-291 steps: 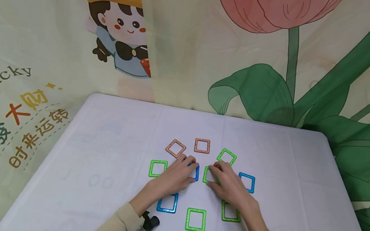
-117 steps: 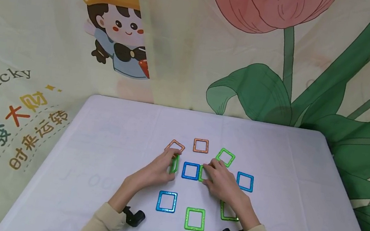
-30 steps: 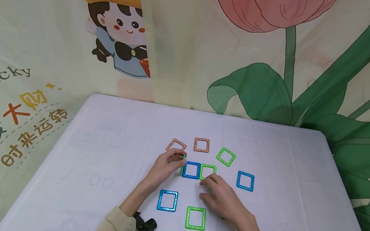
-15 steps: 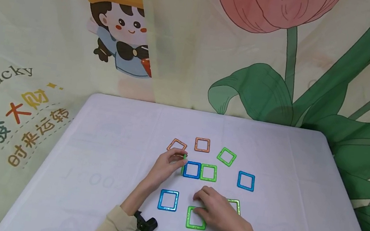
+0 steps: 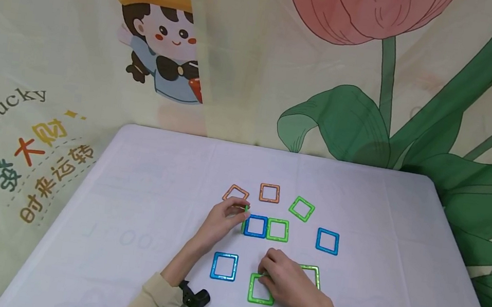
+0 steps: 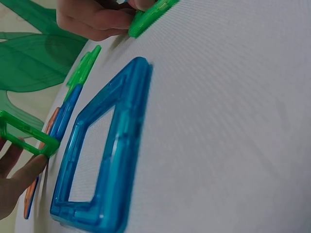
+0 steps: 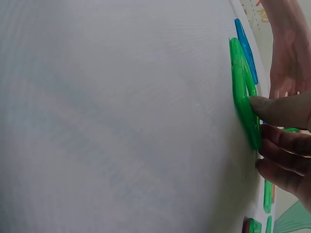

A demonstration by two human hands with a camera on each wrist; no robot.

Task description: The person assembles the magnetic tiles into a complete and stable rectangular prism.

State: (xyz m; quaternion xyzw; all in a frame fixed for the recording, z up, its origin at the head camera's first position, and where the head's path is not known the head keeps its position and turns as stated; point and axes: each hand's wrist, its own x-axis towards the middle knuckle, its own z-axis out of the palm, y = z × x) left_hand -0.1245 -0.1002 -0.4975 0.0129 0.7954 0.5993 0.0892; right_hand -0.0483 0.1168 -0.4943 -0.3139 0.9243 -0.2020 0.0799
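My left hand point(image 5: 216, 222) pinches a green square magnetic tile point(image 6: 29, 129), a hollow frame, upright at the left edge of a flat blue tile point(image 5: 255, 235). That blue tile lies edge to edge with another flat green tile point(image 5: 276, 239). Nearer the front, my right hand point(image 5: 290, 281) pinches the far edge of a green tile point(image 5: 251, 289). In the right wrist view the thumb lies on this tile's frame point(image 7: 238, 82), with the fingers at its far side. My hand partly covers a further green tile point(image 5: 316, 275) to its right.
Around the joined pair lie loose tiles: an orange one point(image 5: 269, 200) at the back, a tilted orange one point(image 5: 238, 188) partly behind my left hand, a tilted green one point(image 5: 308, 215), a blue one point(image 5: 326, 251) at right and a blue one point(image 5: 223, 277) front left. White cloth covers the table point(image 5: 372, 294).
Earlier, my left hand lifted the left green tile and stood it against the blue one, which now meets the middle green tile. My right hand left that pair and moved forward to the front green tile.
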